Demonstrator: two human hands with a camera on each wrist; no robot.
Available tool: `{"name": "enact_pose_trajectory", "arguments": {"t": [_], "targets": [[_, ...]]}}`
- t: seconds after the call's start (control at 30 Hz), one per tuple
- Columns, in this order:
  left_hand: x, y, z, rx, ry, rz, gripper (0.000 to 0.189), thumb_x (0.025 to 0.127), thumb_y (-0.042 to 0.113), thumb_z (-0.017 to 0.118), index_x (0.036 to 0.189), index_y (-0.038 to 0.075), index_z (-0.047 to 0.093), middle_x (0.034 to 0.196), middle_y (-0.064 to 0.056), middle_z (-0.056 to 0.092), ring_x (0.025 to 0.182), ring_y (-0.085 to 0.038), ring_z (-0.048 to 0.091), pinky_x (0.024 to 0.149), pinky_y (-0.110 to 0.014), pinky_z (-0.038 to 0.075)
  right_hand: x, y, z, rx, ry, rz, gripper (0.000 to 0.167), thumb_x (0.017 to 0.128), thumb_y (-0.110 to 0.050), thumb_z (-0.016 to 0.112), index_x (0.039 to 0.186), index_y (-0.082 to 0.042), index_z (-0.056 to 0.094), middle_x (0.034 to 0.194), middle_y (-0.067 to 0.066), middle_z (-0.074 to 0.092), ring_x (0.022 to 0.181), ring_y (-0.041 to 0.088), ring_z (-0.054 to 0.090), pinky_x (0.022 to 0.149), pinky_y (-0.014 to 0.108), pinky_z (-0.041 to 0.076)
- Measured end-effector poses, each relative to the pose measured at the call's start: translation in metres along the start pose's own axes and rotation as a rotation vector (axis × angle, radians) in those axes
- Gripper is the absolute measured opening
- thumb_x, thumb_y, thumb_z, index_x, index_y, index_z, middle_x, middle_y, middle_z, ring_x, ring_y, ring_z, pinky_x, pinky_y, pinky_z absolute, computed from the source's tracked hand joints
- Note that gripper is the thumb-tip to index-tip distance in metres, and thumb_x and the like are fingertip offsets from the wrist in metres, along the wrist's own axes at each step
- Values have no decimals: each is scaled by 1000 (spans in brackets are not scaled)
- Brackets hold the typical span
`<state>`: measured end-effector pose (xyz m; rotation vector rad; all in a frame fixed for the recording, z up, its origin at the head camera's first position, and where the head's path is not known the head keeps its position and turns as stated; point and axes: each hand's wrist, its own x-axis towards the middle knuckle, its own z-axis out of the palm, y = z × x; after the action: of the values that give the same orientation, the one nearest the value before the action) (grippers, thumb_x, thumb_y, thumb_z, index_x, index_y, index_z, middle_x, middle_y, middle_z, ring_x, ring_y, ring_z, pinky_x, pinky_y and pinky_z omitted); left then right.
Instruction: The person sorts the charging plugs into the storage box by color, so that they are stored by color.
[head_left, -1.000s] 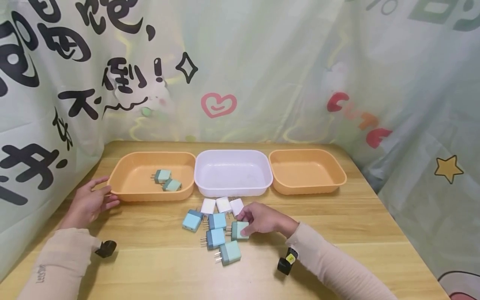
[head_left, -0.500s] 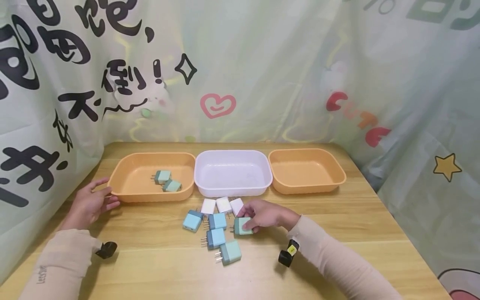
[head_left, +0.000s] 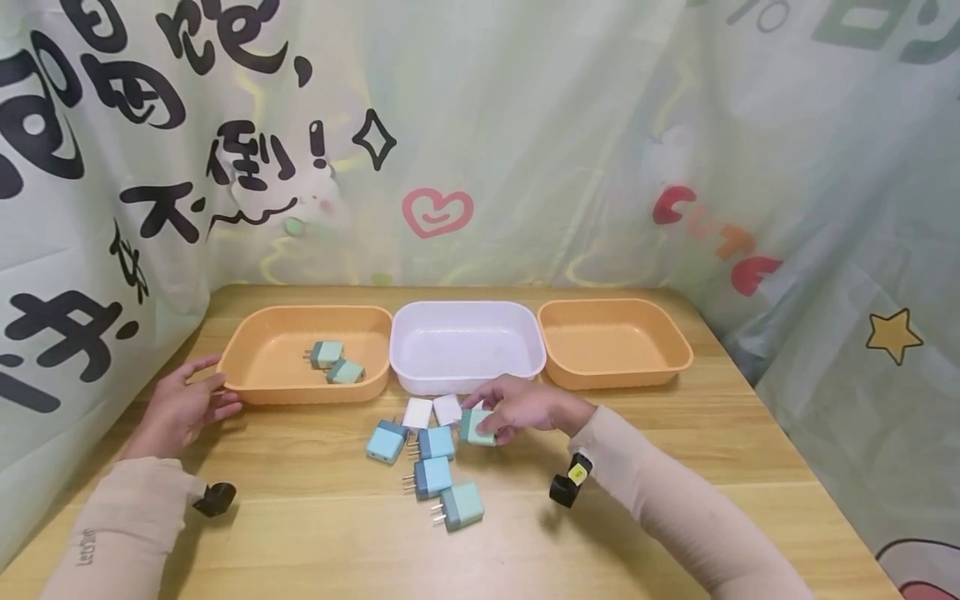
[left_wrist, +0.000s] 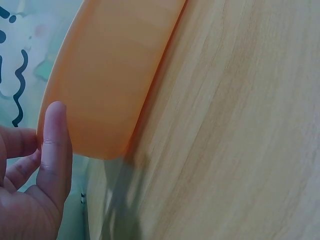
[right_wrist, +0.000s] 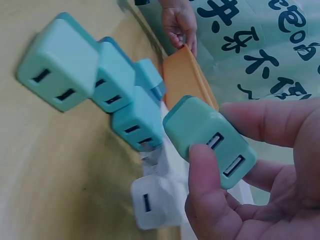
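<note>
In the head view my right hand [head_left: 525,406] pinches a green USB wall charger [head_left: 477,427] just above the white chargers. The right wrist view shows the held charger [right_wrist: 210,142] between thumb and fingers, its two USB ports facing the camera. Two white chargers [head_left: 417,414] show beside it, and a third is mostly hidden behind the hand. Several blue chargers [head_left: 432,477] and one more green charger [head_left: 462,506] lie nearer. My left hand [head_left: 180,407] touches the end of the left orange tray [head_left: 300,395] with fairly straight fingers; the left wrist view shows its fingers [left_wrist: 56,145] at the tray's end.
Two green chargers [head_left: 346,372] lie inside the left orange tray. A white tray [head_left: 467,385] stands in the middle and another orange tray [head_left: 618,380] on the right, all in a row on the wooden table [head_left: 637,483]. Printed cloth [head_left: 540,167] hangs behind.
My right hand has lifted the green charger from beside the blue ones and moved it away from me, toward the white tray. The left hand stays at the orange tray.
</note>
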<state>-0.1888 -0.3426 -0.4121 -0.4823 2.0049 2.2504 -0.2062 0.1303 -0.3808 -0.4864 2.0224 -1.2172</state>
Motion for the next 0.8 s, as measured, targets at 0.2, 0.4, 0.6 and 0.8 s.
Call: {"name": "enact_pose_trajectory", "arguments": {"t": [0.2, 0.4, 0.6, 0.8], "targets": [[1, -1, 0, -2, 0, -2, 50, 102, 7, 44, 148, 13, 28, 90, -10, 56, 68, -15, 64, 70, -32, 60, 13, -16, -3, 46, -15, 8, 39, 86, 2, 66, 124, 3, 57, 92, 12, 50, 70, 19, 61, 67, 35, 59], [1, -1, -1, 41, 10, 1, 55, 102, 9, 43, 153, 12, 22, 92, -11, 55, 69, -14, 64, 71, -31, 59, 27, -34, 0, 86, -19, -8, 37, 87, 2, 64, 123, 1, 53, 97, 15, 55, 81, 22, 62, 77, 41, 58], [1, -2, -1, 36, 7, -2, 57, 102, 9, 44, 154, 11, 19, 92, -9, 54, 70, -15, 63, 72, -32, 59, 45, -49, 2, 128, -8, -10, 38, 89, 3, 63, 125, 0, 52, 97, 14, 53, 78, 22, 60, 78, 42, 58], [1, -2, -1, 27, 9, -7, 59, 103, 9, 43, 155, 11, 17, 95, -9, 54, 70, -15, 63, 72, -32, 59, 64, -62, 6, 163, -4, -21, 37, 89, 4, 62, 125, -1, 51, 97, 12, 53, 76, 21, 60, 78, 41, 57]]}}
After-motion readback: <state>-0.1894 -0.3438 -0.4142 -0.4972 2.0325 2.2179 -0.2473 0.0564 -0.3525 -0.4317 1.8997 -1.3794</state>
